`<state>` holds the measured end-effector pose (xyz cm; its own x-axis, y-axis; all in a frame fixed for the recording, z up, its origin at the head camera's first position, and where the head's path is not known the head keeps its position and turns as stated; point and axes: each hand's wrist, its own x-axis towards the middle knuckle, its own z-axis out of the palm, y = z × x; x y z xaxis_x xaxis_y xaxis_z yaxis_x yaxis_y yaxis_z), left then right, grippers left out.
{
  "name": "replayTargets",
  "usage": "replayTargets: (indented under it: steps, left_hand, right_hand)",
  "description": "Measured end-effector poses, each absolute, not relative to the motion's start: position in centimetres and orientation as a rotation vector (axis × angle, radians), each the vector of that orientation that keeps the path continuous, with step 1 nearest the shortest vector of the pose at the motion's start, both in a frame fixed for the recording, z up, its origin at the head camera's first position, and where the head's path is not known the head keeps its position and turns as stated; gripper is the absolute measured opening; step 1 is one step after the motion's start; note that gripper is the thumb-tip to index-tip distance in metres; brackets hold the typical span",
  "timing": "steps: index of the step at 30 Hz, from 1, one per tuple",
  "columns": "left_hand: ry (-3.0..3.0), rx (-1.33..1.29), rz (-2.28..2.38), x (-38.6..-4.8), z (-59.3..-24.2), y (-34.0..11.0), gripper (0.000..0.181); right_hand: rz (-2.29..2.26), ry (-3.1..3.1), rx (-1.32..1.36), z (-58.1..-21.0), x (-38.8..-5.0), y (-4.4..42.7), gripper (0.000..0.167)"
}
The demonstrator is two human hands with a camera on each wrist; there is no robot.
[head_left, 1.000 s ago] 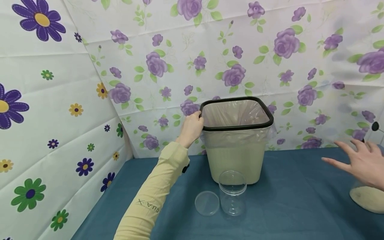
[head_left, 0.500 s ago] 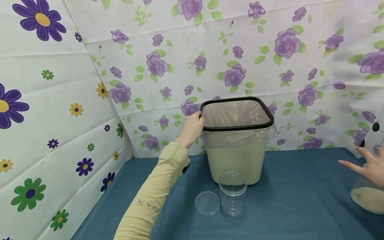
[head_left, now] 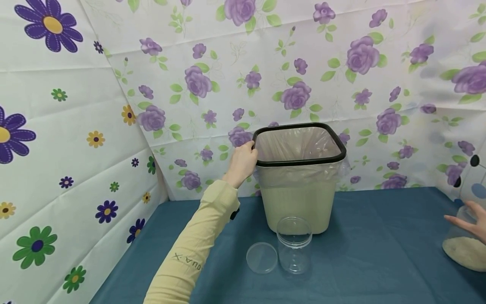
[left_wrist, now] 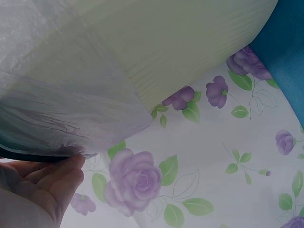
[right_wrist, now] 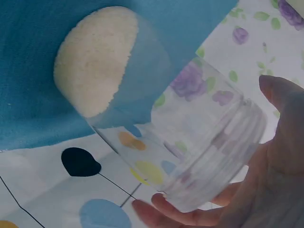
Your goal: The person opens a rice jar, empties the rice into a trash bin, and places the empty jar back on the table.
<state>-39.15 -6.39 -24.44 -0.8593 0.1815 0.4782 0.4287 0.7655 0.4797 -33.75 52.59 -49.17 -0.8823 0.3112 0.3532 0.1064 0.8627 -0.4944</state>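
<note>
The right hand (head_left: 473, 222) moved right, close enough to grab the jar (head_left: 465, 252), fingers wide, holding nothing; the left hand (head_left: 241, 164) gripped the bin's rim (head_left: 300, 162).

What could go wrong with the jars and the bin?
The right hand is at the top of the jar of pale grainy stuff; a bump might tip that jar. The left hand holds the rim of the bin; a pull could push it into the clear jar in front.
</note>
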Motion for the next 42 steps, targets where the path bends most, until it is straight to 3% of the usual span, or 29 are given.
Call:
replayTargets:
  steps: [8,17,24,34,42]
  left_hand:
    - [-2.56,-0.458,-0.842,-39.2,-24.4,-6.4,0.043]
    - [-2.561,-0.452,-0.832,-39.2,-24.5,-6.5,0.042]
    - [-2.562,-0.467,-0.807,-39.4,-24.6,-6.5,0.043]
    - [-2.551,-0.46,-0.83,-39.4,-24.5,-6.5,0.043]
    - [-2.548,-0.468,-0.859,-39.5,-24.8,-6.6,0.043]
  right_hand:
    - [0.657,-2.556,-0.275,-49.6,-34.0,52.3,0.11]
    - [0.656,-2.41,-0.099,-50.9,-34.8,52.9,0.074]
    - [0.634,-2.367,-0.053,-51.2,-35.2,53.6,0.088]
    - [0.422,-2.421,-0.091,-48.1,-34.7,51.2,0.059]
    - [0.278,-2.561,-0.095,-44.7,-33.7,47.1,0.071]
